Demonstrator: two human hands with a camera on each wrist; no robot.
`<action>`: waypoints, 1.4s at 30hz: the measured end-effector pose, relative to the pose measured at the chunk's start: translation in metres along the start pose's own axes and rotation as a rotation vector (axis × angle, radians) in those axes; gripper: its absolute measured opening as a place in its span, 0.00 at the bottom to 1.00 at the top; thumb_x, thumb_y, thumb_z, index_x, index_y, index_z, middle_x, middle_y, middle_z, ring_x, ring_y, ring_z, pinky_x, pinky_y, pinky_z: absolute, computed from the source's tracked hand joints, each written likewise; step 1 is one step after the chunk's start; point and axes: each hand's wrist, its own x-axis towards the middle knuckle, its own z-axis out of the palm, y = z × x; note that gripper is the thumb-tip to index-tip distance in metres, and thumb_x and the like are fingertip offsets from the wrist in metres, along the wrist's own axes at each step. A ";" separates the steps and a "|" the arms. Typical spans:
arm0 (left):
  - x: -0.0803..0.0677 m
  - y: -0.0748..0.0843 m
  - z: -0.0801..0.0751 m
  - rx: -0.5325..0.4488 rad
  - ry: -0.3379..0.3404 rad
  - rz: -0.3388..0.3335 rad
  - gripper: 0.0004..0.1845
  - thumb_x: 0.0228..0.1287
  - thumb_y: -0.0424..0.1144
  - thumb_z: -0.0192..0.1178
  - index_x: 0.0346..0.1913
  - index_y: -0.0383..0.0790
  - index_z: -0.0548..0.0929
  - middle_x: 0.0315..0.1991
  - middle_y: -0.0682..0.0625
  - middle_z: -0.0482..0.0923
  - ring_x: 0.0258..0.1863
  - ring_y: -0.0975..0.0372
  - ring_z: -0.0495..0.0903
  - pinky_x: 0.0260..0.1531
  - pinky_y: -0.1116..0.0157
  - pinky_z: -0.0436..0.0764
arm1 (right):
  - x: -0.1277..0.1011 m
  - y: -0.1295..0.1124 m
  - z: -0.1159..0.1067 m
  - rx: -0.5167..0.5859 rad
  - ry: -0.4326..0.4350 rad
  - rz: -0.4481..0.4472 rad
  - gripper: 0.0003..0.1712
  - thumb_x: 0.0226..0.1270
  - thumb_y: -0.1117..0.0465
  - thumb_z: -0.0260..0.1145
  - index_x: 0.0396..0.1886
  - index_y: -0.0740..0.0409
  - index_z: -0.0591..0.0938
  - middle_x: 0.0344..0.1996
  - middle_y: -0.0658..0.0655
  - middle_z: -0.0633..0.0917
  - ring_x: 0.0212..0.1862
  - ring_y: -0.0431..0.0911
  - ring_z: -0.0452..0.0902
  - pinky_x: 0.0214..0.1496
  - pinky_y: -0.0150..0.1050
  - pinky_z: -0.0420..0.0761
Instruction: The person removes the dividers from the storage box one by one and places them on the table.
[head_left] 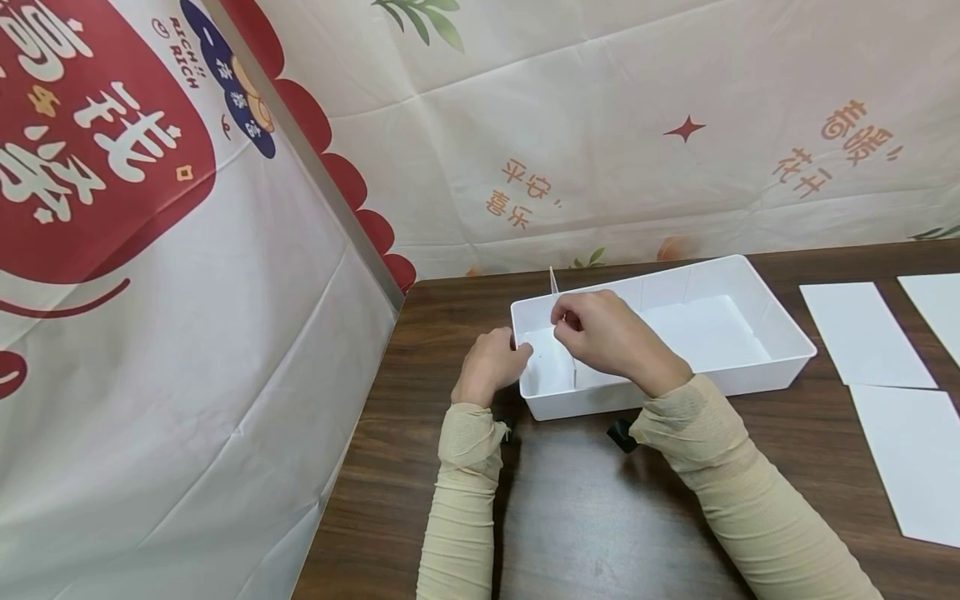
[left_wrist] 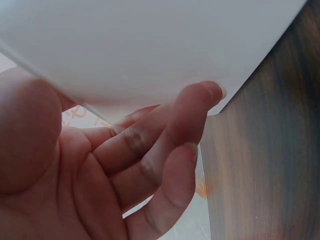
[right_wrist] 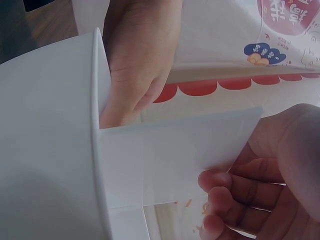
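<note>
A long white plastic box stands on the table, its left end between my hands. My left hand grips that end wall, thumb over the rim and fingers outside; in the left wrist view the fingers lie against the white wall. Inside the box, my right hand pinches a thin white panel standing crosswise near the left end. One corner of this panel pokes above the far rim. In the right wrist view the fingertips press on the panel's face, while its thumb side is partly hidden.
Flat white sheets lie on the dark wood table to the right of the box. Printed white cloth hangs behind the table, and another cloth hangs along its left edge.
</note>
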 end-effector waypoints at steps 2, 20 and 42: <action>0.000 0.000 0.000 -0.001 -0.003 -0.002 0.14 0.70 0.46 0.53 0.39 0.38 0.82 0.30 0.48 0.80 0.29 0.59 0.76 0.27 0.63 0.72 | 0.000 0.000 0.000 0.001 0.001 0.000 0.11 0.57 0.70 0.55 0.30 0.61 0.84 0.18 0.50 0.77 0.24 0.43 0.70 0.31 0.39 0.71; 0.000 0.000 0.000 -0.018 -0.012 -0.017 0.14 0.71 0.45 0.53 0.42 0.38 0.82 0.32 0.48 0.80 0.30 0.59 0.77 0.28 0.63 0.73 | 0.000 0.001 -0.002 0.007 0.019 -0.002 0.11 0.57 0.70 0.55 0.29 0.61 0.84 0.18 0.50 0.77 0.24 0.43 0.71 0.32 0.39 0.71; 0.000 0.000 0.000 -0.017 -0.012 -0.017 0.15 0.70 0.46 0.53 0.43 0.38 0.82 0.33 0.48 0.80 0.31 0.58 0.77 0.29 0.63 0.74 | -0.004 -0.001 -0.007 0.019 0.046 -0.001 0.11 0.57 0.71 0.56 0.31 0.62 0.85 0.19 0.50 0.77 0.25 0.44 0.71 0.32 0.39 0.70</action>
